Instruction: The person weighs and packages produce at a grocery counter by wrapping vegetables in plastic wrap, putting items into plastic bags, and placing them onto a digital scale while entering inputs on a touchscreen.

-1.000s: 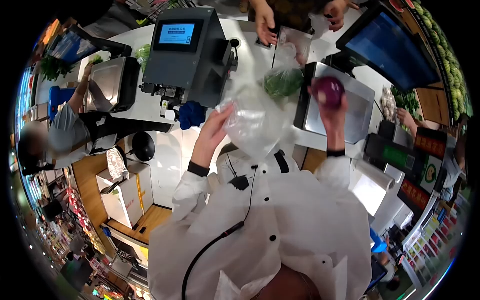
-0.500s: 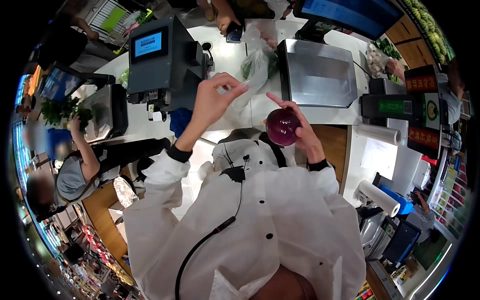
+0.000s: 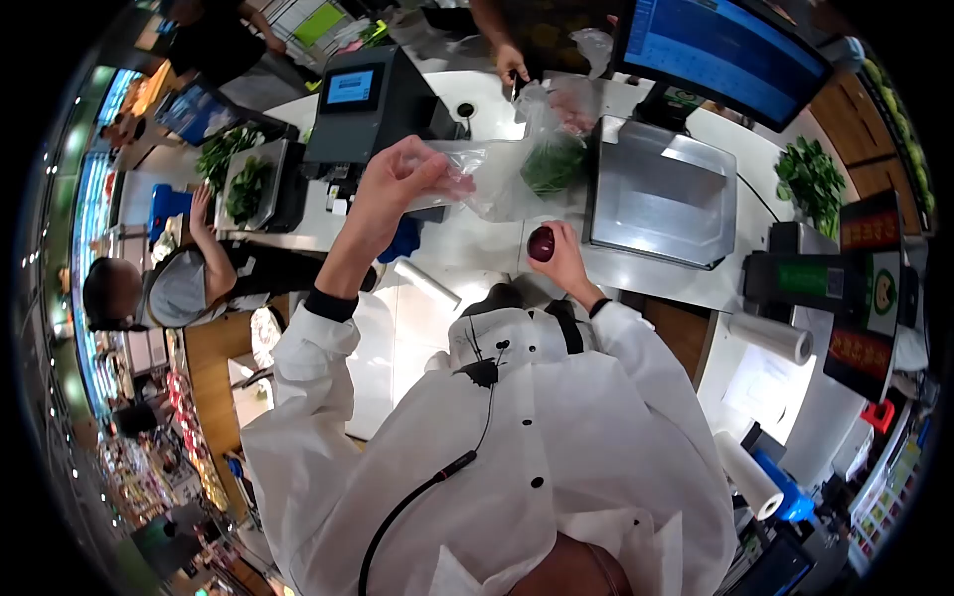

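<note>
My left hand point(image 3: 393, 189), raised over the counter, pinches a thin clear plastic bag point(image 3: 494, 189) that stretches to the right from its fingers. Below and to the right, my right hand point(image 3: 570, 260) is closed round a glossy, dark purple red onion point(image 3: 541, 243) at the counter's near edge. The onion is outside the bag. Behind it lies another clear bag with leafy greens point(image 3: 553, 164) in it, just left of a flat metal scale point(image 3: 664, 194).
A grey machine with a small screen point(image 3: 350, 87) stands at the left, and a large monitor point(image 3: 720, 60) at the back right. Another person's hand point(image 3: 511, 65) reaches over the far edge. Loose greens point(image 3: 810, 184) lie right of the scale; a plastic roll point(image 3: 773, 338) is nearer.
The plastic bag has spread out to the right from my left hand. My right hand still grips the onion, now turned and farther from my eyes. The view has shifted.
</note>
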Available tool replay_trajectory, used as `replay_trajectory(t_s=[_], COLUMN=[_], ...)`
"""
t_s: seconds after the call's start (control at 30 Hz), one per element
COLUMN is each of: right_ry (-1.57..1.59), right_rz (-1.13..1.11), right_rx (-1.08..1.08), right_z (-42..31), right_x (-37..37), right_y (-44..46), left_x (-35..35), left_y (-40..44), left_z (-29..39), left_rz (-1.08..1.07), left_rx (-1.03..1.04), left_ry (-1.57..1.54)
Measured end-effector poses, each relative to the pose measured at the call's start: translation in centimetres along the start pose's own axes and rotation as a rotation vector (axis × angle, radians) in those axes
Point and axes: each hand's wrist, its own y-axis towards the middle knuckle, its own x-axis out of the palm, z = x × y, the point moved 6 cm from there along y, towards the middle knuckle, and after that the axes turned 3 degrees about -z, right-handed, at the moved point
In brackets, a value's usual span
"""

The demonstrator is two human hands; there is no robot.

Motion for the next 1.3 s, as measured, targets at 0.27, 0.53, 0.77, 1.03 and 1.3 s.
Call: replay_trajectory(t_s=[0.27, 0.53, 0.77, 1.03, 1.3], right_ry=[0.434, 0.332, -0.226, -0.6, -0.595], right_rz=[-0.223, -0.433, -0.545, -0.645, -0.721], right_rx=[0.099, -0.522, -0.514, -0.694, -0.726], right_z=[-2.1, -20.9, -21.5, -21.9, -22.0], right_x=[-1.2, -17.2, -15.7, -11.9, -12.0], right_y=[2.2, 2.1, 2.9, 2.5, 1.8], left_x=[-0.6, 2.5, 4.0, 4.4, 0.4], left_y=[-4.6, -3.4, -1.1, -0.4, 0.9], left_z=[-0.2, -1.1, -3.4, -6.5, -8.7], left_rz=[0.326, 0.306, 0.081, -0.401, -0.459], left_rx=[-0.011, -0.091, -0.028, -0.296, -0.404], left_ry=[0.059, 0.141, 0.264, 0.156, 0.248])
